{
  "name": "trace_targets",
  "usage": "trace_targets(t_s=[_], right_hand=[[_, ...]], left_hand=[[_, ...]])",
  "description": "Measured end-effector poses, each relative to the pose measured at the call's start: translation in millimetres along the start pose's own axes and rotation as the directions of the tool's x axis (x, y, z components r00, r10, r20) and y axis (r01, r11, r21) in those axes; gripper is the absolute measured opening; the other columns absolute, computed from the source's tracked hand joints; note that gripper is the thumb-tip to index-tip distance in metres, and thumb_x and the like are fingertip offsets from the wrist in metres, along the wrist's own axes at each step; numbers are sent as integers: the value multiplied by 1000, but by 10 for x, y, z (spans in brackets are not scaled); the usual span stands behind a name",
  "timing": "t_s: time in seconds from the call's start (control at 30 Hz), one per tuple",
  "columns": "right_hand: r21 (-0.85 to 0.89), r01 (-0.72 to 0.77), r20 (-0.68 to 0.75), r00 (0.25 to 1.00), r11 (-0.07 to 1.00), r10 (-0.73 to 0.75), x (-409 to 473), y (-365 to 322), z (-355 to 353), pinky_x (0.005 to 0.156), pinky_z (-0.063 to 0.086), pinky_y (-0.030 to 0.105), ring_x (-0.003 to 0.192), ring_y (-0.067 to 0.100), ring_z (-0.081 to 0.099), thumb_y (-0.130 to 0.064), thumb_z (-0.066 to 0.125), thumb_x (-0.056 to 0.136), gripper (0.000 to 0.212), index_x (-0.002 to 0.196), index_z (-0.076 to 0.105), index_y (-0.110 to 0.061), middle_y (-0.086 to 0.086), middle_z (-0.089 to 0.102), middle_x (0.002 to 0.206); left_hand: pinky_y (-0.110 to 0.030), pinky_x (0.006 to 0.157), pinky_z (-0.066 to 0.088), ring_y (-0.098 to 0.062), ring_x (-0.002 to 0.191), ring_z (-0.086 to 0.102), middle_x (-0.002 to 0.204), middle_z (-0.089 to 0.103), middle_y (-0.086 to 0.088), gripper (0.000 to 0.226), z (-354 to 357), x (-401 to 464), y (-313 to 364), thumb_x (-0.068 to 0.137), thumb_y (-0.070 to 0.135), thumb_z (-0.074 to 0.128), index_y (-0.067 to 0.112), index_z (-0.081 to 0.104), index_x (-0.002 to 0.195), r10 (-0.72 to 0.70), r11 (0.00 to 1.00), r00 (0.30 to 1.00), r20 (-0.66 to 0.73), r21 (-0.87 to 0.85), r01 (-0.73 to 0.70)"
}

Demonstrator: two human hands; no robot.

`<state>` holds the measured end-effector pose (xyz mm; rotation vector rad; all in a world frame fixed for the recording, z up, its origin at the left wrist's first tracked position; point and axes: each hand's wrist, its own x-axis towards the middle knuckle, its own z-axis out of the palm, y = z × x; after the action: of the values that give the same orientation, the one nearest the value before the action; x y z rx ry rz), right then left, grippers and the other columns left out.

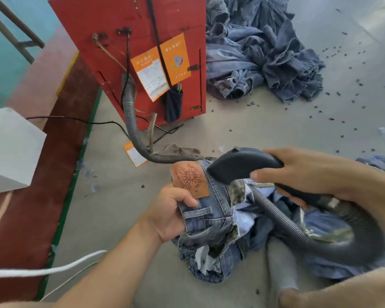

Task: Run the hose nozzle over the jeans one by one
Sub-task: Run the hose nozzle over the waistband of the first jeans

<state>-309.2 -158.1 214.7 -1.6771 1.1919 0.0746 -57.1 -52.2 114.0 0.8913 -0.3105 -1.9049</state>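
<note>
A pair of blue jeans [211, 225] with a brown leather waistband patch [190, 177] is bunched up in front of me. My left hand [171, 213] grips the waistband just below the patch, thumb on the denim. My right hand [302, 172] holds the black hose nozzle [238, 164], whose wide head presses against the waistband beside the patch. Its dark ribbed hose [320, 238] loops down and around to the right under my wrist.
A red machine cabinet [111, 30] stands ahead with a grey ribbed hose [131, 121] running from it to the jeans. A large heap of jeans [265, 52] lies behind right. More denim [378, 162] sits at right. Dark lint scraps [331, 118] dot the floor. A white box [11, 147] is at left.
</note>
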Motion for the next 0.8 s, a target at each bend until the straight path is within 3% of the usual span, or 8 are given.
trace_targets(t_s=[0.1, 0.2, 0.3, 0.4, 0.5, 0.6, 0.73, 0.8], right_hand=[[-95, -14, -150, 989, 995, -1, 327, -82, 172, 46, 54, 35, 44, 21, 59, -47, 64, 93, 26, 103, 64, -23, 3, 63, 53], [-25, -87, -242, 967, 996, 78, 496, -85, 144, 48, 55, 40, 42, 25, 57, -40, 63, 97, 29, 106, 60, -13, 8, 61, 57], [105, -23, -331, 942, 994, 57, 428, 40, -4, 42, 51, 34, 38, 25, 53, -38, 64, 98, 26, 105, 59, -14, 10, 58, 58], [195, 92, -383, 924, 977, -11, 279, 111, -145, 40, 50, 34, 40, 27, 52, -43, 66, 97, 24, 98, 58, -20, 6, 59, 55], [128, 85, -339, 940, 988, -37, 158, 168, -129, 39, 48, 32, 39, 25, 54, -46, 66, 98, 27, 100, 58, -20, 6, 61, 54], [47, 61, -282, 958, 997, -45, 87, 221, -45, 43, 49, 34, 41, 29, 56, -47, 66, 97, 28, 101, 59, -21, 10, 61, 55], [-8, 67, -219, 973, 998, -67, 31, 260, -1, 43, 51, 37, 40, 30, 56, -50, 65, 96, 16, 91, 60, -36, 9, 61, 52], [-29, 57, -226, 972, 998, -62, 17, 276, -5, 44, 52, 37, 39, 28, 57, -49, 65, 96, 17, 83, 58, -40, 9, 61, 51]], left_hand=[[-50, 78, 62, -43, 99, 73, 110, 72, -25, 52, 49, -20, -139, 62, -12, 50, -4, 74, 108, -87, 982, 996, 11, 167, 84], [-50, 87, 60, -40, 109, 71, 121, 71, -23, 45, 96, -16, -177, 74, 0, 64, -1, 73, 118, -166, 952, 986, -14, 260, 163], [-52, 96, 55, -40, 126, 62, 138, 63, -23, 49, 6, 64, 35, 101, 37, 52, 2, 69, 130, -64, 997, 998, -28, 49, 66], [-53, 103, 52, -41, 132, 58, 141, 59, -26, 77, -185, 95, 251, 102, 62, 36, -3, 68, 128, 10, 976, 993, -121, -213, -36], [-55, 114, 43, -44, 141, 46, 151, 48, -29, 64, -221, 89, 118, 96, 40, 54, -5, 55, 142, -125, 987, 987, -102, -112, 114], [-55, 106, 50, -42, 134, 54, 148, 53, -26, 53, -214, 87, 28, 91, 14, 50, -1, 57, 142, -112, 994, 989, -92, -9, 111], [-50, 102, 54, -35, 123, 65, 135, 66, -19, 50, -220, 131, 148, 96, 38, 65, 6, 67, 134, 7, 994, 986, -164, -103, -24], [-51, 98, 56, -36, 117, 69, 129, 69, -23, 57, -142, 175, 95, 87, 46, 78, 4, 73, 125, -54, 999, 975, -214, -6, 54]])
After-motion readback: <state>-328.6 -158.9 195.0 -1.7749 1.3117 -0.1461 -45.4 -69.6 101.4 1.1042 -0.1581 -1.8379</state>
